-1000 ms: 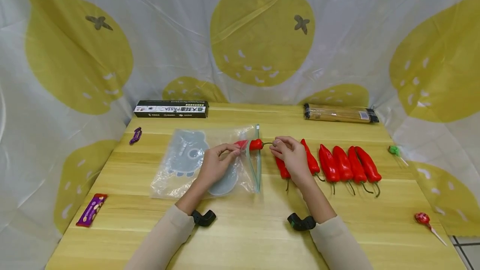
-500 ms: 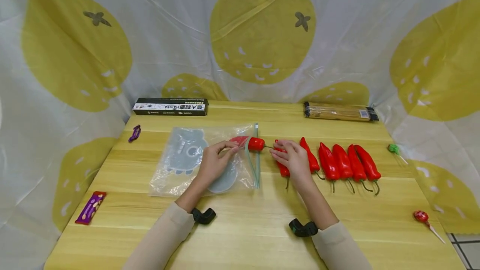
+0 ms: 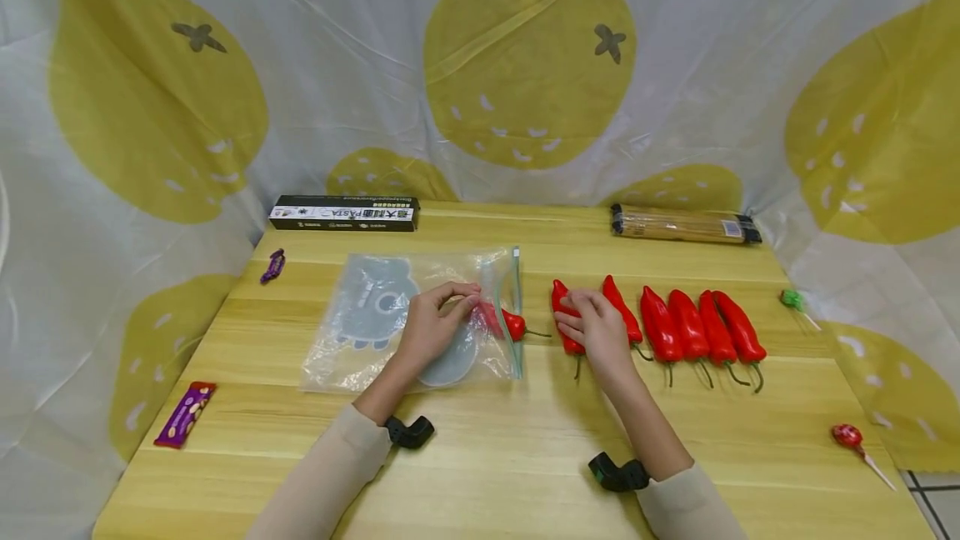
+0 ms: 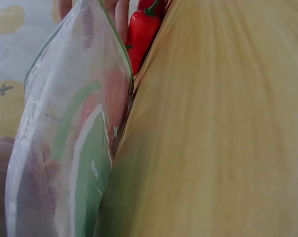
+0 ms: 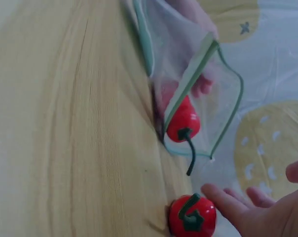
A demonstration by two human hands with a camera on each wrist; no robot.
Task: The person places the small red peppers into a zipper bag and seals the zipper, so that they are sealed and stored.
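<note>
My left hand (image 3: 438, 319) pinches the upper layer of a clear zip bag (image 3: 330, 365) with a grey-blue print, lifting its mouth. Inside that mouth lies a red pepper (image 3: 514, 326), its green stem sticking out past the zip edge; the right wrist view shows its stem end (image 5: 184, 121) facing outward. My right hand (image 3: 600, 332) hovers with loose, spread fingers over another red pepper (image 3: 560, 297) on the table, partly covering it. In the right wrist view, those fingers (image 5: 228, 202) are beside that pepper's stem end (image 5: 193, 217), gripping nothing.
Several more red peppers (image 3: 684, 325) lie in a row to the right. A black-and-white pasta box (image 3: 345, 215) and a wrapped noodle pack (image 3: 682, 225) line the back. Purple sweets (image 3: 185, 415) lie left, lollipops (image 3: 847, 437) right.
My right hand has let go of the pepper's stem and moved right, towards the row. The pepper in the bag has dropped lower and tilted. My left hand stays at the bag.
</note>
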